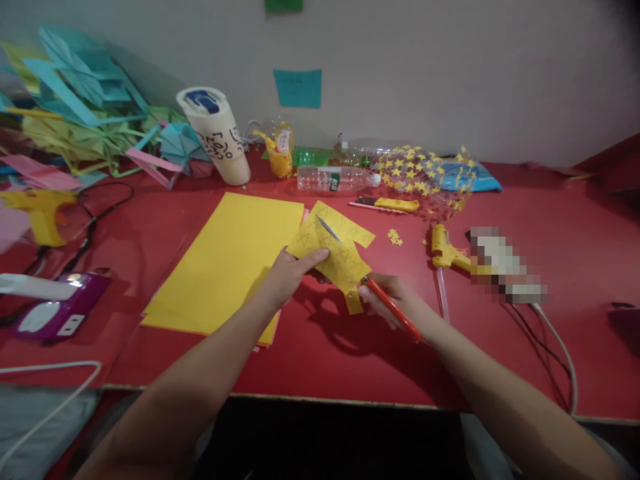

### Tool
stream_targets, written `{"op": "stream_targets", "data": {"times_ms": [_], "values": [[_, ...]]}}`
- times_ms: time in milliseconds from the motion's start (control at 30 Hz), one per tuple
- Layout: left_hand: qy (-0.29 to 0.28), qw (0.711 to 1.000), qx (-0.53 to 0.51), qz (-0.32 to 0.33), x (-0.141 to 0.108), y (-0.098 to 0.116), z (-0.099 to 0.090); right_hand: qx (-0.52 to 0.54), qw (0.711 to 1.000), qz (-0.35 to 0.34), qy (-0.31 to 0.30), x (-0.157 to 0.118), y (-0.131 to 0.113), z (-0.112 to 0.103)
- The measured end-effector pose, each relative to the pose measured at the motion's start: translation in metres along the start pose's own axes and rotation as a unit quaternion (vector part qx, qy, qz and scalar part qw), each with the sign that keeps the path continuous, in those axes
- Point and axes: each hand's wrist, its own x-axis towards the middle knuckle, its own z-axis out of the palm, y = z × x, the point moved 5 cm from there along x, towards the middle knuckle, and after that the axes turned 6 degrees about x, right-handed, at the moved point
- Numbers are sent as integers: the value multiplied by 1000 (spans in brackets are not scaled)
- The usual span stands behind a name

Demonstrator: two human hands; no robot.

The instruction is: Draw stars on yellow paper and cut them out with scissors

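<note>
My left hand (pixel 290 272) pinches a piece of yellow paper (pixel 330 247), thumb on top, above the red table (pixel 310 367). Several stars are drawn on the paper in dark lines, and its outline is irregular where parts are cut away. My right hand (pixel 395 300) grips red-handled scissors (pixel 393 310). One metal blade lies over the paper's face; the other is hidden beneath it. A small pile of cut yellow stars (pixel 395 237) lies just beyond my hands. Left of the paper is a stack of yellow sheets (pixel 225 260).
A yellow glue gun (pixel 445 250) lies to the right, near a blurred-out object with cables. Behind are a utility knife (pixel 395 204), a plastic bottle (pixel 335 179), a star-covered clear form (pixel 425 173) and a white tumbler (pixel 217 137). Folded paper shapes (pixel 95 100) and another glue gun (pixel 43 213) are at left.
</note>
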Motion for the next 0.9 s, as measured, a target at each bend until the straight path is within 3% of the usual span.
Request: {"op": "stream_targets", "data": {"times_ms": [367,667,900], "values": [[-13,998,-58,36,2,-1,-4,-32,999,-8,-9,5,1,-13],[50,993,-86,65,6,5,-8,-6,1000,19,-1,3,2,-14],[20,997,-53,46,5,2,-4,-74,997,-5,21,3,1,-13]]}}
